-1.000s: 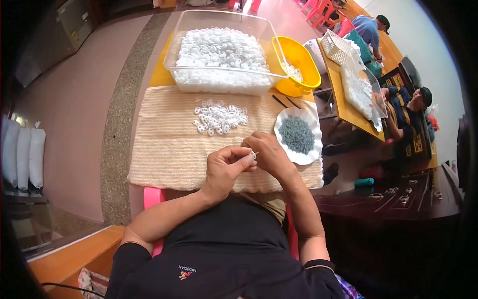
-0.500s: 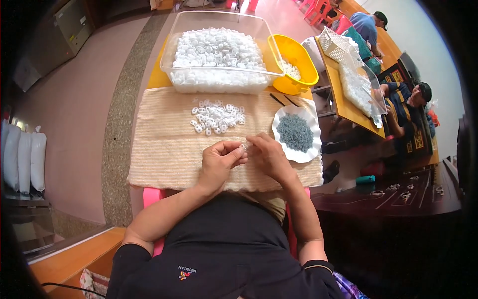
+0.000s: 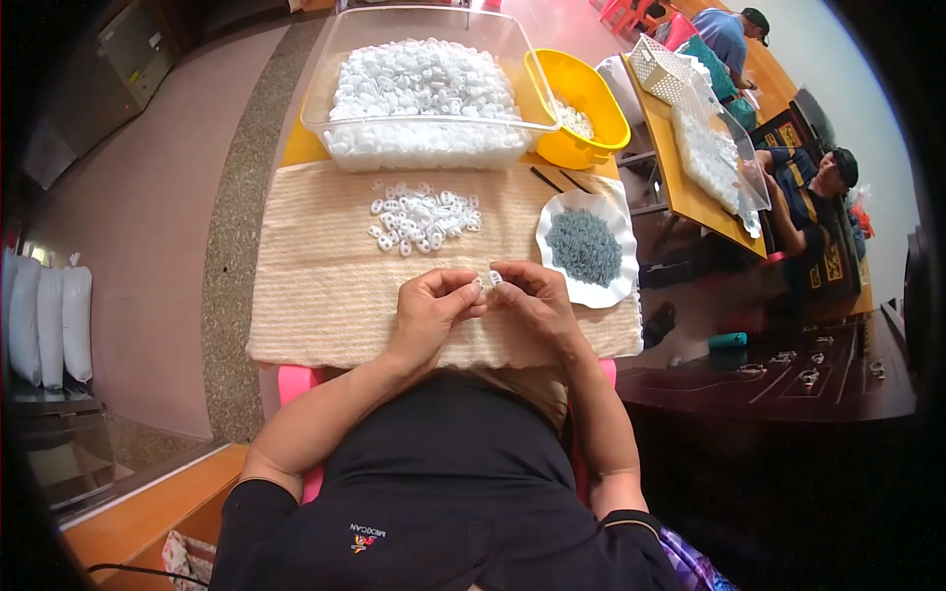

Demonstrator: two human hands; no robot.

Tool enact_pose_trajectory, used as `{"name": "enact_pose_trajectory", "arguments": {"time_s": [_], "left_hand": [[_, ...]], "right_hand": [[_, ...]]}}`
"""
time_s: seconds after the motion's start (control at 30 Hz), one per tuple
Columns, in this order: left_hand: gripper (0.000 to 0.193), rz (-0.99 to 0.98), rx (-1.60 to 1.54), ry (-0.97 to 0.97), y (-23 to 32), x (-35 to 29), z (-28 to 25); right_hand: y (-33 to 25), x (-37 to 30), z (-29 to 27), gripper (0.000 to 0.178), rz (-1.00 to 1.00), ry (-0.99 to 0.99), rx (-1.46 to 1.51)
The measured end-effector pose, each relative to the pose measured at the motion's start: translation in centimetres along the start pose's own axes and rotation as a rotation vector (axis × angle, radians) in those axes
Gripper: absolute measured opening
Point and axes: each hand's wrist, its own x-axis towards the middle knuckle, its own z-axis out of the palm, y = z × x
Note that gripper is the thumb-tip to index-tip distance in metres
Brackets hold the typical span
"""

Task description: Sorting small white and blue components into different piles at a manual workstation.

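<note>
Over the near part of a ribbed beige cloth, my two hands meet fingertip to fingertip. My left hand pinches a small pale piece between thumb and forefinger; its shape is mostly covered. In my right hand, thumb and forefinger are closed on a small white plastic piece with holes, right beside the left fingertips. Beyond them lies a loose pile of white two-holed plastic pieces. To the right of my right hand, a white wavy-rimmed plate holds many small grey-blue pieces.
A large clear bin full of white pieces stands at the far edge, with a yellow basin beside it. Two thin black sticks lie near the plate. At right, people sit by another table.
My right fingers have come in against the left ones, and a white piece now shows between them. The whole view has shifted slightly.
</note>
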Motion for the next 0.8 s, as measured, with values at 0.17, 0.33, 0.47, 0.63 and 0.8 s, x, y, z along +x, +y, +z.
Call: {"name": "enact_pose_trajectory", "arguments": {"time_s": [0.17, 0.33, 0.47, 0.63, 0.8], "left_hand": [[0.015, -0.004, 0.023, -0.027, 0.0, 0.0, 0.0], [0.016, -0.007, 0.041, -0.037, -0.1, 0.0, -0.1], [0.016, -0.01, 0.046, -0.031, -0.1, 0.1, -0.2], [0.017, -0.023, 0.052, -0.04, 0.0, 0.0, 0.0], [0.016, -0.026, 0.053, -0.053, -0.1, 0.1, -0.2]], "right_hand": [[-0.1, -0.1, 0.2, 0.029, -0.017, -0.013, 0.05], [0.4, 0.0, -0.1, 0.03, -0.027, -0.027, 0.017], [0.3, 0.0, -0.1, 0.029, -0.003, -0.038, 0.049], [0.1, -0.1, -0.3, 0.029, -0.003, -0.061, 0.056], [-0.6, -0.1, 0.2, 0.029, -0.016, -0.092, 0.064]]}}
